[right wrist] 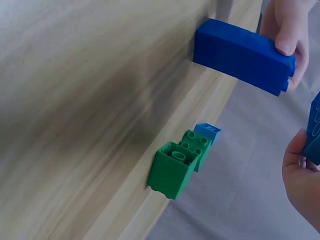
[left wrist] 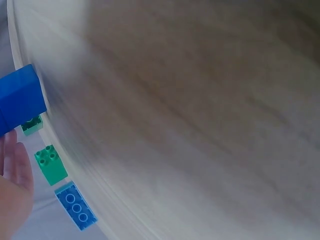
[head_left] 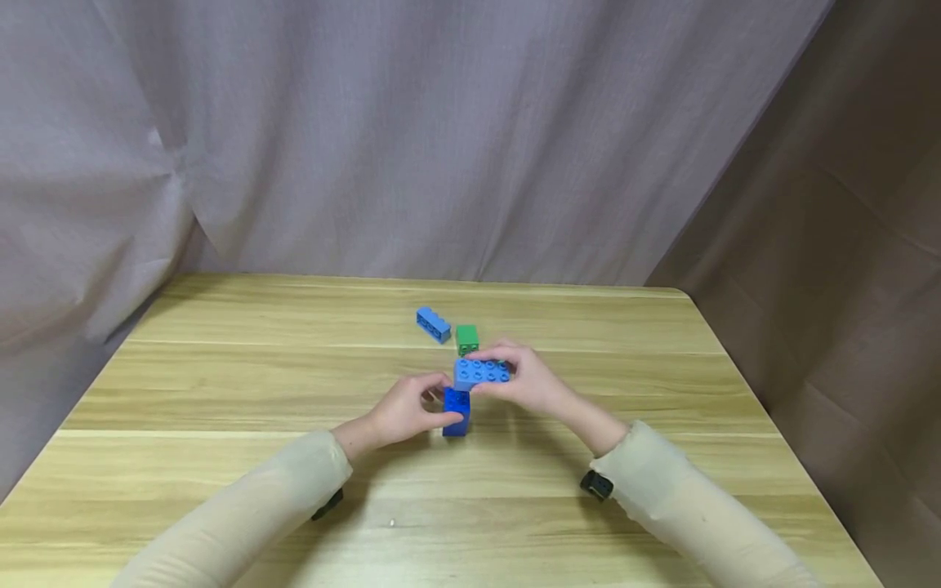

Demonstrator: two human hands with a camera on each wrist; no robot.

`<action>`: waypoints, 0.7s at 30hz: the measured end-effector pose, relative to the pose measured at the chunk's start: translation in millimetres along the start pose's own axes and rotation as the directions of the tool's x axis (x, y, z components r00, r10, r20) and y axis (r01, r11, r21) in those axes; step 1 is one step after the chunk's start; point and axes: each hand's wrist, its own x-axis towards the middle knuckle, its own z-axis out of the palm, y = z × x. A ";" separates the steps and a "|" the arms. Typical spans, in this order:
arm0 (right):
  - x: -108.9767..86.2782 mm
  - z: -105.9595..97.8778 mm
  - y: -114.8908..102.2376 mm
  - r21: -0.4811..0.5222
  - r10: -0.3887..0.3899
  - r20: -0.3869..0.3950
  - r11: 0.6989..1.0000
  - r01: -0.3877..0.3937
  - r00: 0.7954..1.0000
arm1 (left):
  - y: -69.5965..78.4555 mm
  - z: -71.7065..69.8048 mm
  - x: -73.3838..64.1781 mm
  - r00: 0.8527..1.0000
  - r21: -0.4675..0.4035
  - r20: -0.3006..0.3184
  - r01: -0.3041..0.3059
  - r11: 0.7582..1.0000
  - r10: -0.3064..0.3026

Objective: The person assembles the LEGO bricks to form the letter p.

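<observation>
A tall dark blue brick block (head_left: 455,424) stands upright on the table, its studs facing up. My left hand (head_left: 408,408) grips it near the top, thumb on the near side; in the right wrist view that thumb lies by the studded end. My right hand (head_left: 535,382) pinches a lighter blue eight-stud toy brick (head_left: 482,372) between thumb and fingers, studs up. This brick is held just above and slightly right of the dark block's top. Whether the two touch is unclear in the head view; a gap shows in the right wrist view.
Beyond the hands, a green brick (head_left: 466,337) lies on its side, and another green brick (right wrist: 170,172) sits close by, mostly hidden behind my right hand in the head view. A blue brick (head_left: 433,325) lies on its side farther back. Grey curtain (head_left: 412,147) hangs behind the table.
</observation>
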 end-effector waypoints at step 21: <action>1.5 18.1 10.8 -0.083 -0.021 0.039 0.996 0.025 0.999 | -1.3 0.8 -0.1 1.000 0.011 -0.006 0.003 1.000 -0.003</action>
